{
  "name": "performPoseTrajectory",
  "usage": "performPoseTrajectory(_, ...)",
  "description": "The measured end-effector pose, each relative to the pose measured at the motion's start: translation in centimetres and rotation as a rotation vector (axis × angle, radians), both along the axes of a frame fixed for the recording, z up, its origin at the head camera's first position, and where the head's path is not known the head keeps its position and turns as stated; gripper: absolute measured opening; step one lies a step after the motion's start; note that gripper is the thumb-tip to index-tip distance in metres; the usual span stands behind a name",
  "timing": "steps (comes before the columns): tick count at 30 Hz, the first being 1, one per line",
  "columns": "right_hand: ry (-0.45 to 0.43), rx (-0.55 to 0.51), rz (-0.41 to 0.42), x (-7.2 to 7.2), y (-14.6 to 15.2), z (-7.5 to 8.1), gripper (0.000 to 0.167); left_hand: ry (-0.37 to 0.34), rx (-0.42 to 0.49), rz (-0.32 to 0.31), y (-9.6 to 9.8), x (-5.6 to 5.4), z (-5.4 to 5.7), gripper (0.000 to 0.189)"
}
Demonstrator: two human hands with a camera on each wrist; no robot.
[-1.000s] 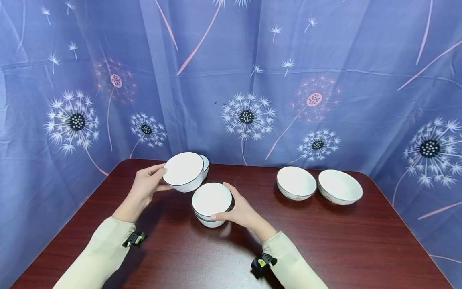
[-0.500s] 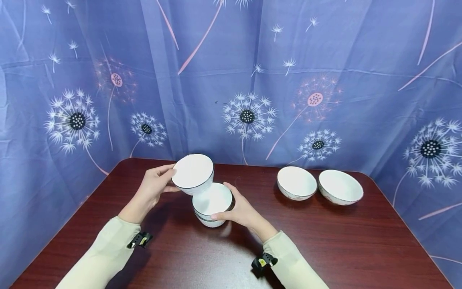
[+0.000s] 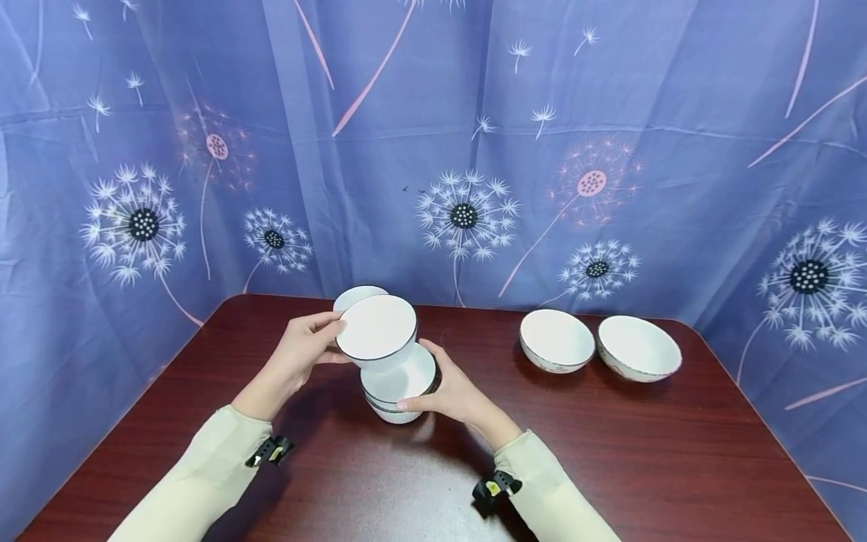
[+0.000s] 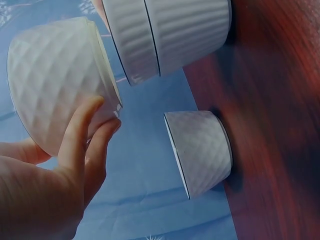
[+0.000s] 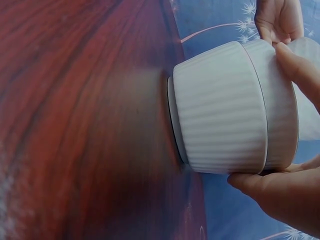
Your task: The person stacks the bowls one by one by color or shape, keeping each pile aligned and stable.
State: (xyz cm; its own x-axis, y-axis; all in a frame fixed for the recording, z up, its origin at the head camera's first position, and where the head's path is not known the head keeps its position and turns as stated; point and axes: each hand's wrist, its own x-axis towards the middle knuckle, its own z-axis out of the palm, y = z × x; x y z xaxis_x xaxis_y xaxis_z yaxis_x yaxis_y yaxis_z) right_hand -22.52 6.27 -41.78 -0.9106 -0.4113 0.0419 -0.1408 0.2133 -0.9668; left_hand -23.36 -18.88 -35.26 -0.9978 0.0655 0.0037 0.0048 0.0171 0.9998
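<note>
My left hand (image 3: 305, 350) holds a white bowl (image 3: 376, 327) by its side, thumb at the dark rim and fingers underneath. In the left wrist view this bowl shows a diamond-textured outside. It is tilted in the air just above a stack of two ribbed white bowls (image 5: 220, 115), overlapping the stack's back part in the head view. My right hand (image 3: 450, 388) grips the stack from the right, with thumb and fingers spread round the upper bowl. Behind the held bowl, another diamond-textured bowl (image 4: 200, 150) stands on the table, partly hidden in the head view.
Two shallower white bowls, one on the left (image 3: 557, 342) and one on the right (image 3: 639, 348), stand side by side at the table's back right. Their outsides carry a pattern. A blue dandelion-print curtain (image 3: 406, 150) hangs behind the dark red wooden table (image 3: 609, 452).
My left hand has carried the diamond-textured bowl to the right, over the ribbed stack. The bowl behind now shows to its left. My right hand has kept its grip on the stack.
</note>
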Motion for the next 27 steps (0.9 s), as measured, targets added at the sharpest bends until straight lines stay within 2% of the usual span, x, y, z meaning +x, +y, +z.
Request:
performPoseTrajectory(12,-0.021,-0.021,0.034,-0.2,0.3,-0.1,0.106,-0.033,-0.001,-0.027,0.9,0.4,-0.4,0.04)
performPoseTrajectory(19,-0.008,-0.054,0.049,-0.2,0.2,-0.1,0.103,-0.051,-0.027,-0.036,1.2,0.4,-0.9,0.04)
performPoseTrajectory(27,-0.023,-0.09,0.066,-0.3,0.2,-0.1,0.1,-0.032,-0.068,-0.035,1.2,0.6,-1.2,0.04)
